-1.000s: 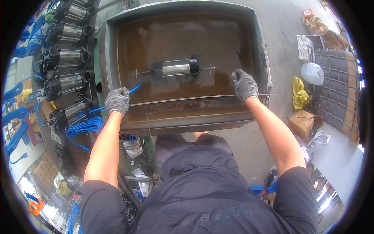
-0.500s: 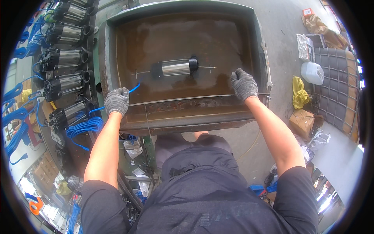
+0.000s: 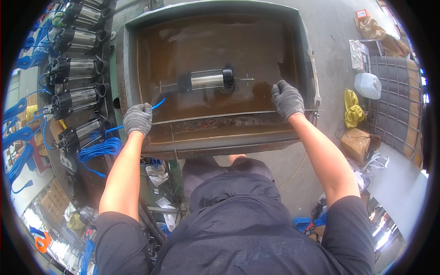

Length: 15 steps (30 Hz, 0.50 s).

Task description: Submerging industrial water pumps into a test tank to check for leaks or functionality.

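A submersible pump [image 3: 206,80], a steel cylinder with black ends, lies level in the brown water of a large metal tank [image 3: 214,4]. Thin rods stick out at both its ends. My left hand [image 3: 138,119], in a grey knit glove, is closed around a blue cable [image 3: 158,103] at the tank's near left corner. Part of that cable runs into the water toward the pump; its far part is lost there. Over the right side of the water, my gloved right hand [image 3: 288,99] has its fingers curled. Whatever it may hold is hidden.
Several similar pumps [image 3: 75,69] stand in a row along the left, with a coiled blue cable [image 3: 100,150] by the nearest. A wrench [image 3: 314,78] lies on the tank's right rim. On the right floor are a white jug [image 3: 367,86], a yellow bag [image 3: 352,109] and a carton [image 3: 355,144].
Both hands and the pump hold the same places. Only the reflections and ripples on the water differ, with a darker patch near my right hand.
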Each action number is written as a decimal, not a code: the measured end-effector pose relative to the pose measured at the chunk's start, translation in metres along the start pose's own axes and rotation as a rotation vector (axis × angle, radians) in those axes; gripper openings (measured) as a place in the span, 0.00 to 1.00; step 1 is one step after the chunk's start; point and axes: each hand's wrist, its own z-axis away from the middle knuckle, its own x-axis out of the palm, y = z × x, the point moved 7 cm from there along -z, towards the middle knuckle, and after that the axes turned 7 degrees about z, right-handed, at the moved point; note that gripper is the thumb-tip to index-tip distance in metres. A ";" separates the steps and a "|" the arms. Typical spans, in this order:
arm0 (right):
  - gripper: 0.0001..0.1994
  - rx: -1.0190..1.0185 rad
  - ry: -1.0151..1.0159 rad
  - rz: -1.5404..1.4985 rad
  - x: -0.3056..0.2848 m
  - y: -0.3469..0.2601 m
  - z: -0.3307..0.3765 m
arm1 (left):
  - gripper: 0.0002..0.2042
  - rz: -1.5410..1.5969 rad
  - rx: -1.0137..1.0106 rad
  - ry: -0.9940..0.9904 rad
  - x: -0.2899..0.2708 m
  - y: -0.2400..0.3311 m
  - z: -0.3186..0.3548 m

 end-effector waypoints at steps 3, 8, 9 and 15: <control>0.16 0.009 0.008 0.001 0.000 0.001 0.000 | 0.20 0.009 -0.011 -0.001 -0.001 0.001 0.001; 0.16 0.007 -0.003 -0.030 0.001 0.000 0.000 | 0.20 0.000 -0.006 -0.007 -0.001 0.001 0.000; 0.15 0.025 0.006 -0.037 0.000 0.001 0.000 | 0.20 0.000 -0.013 -0.014 0.001 0.000 0.000; 0.15 0.019 0.023 -0.023 -0.002 0.001 0.001 | 0.21 -0.009 0.028 0.041 0.004 -0.004 -0.001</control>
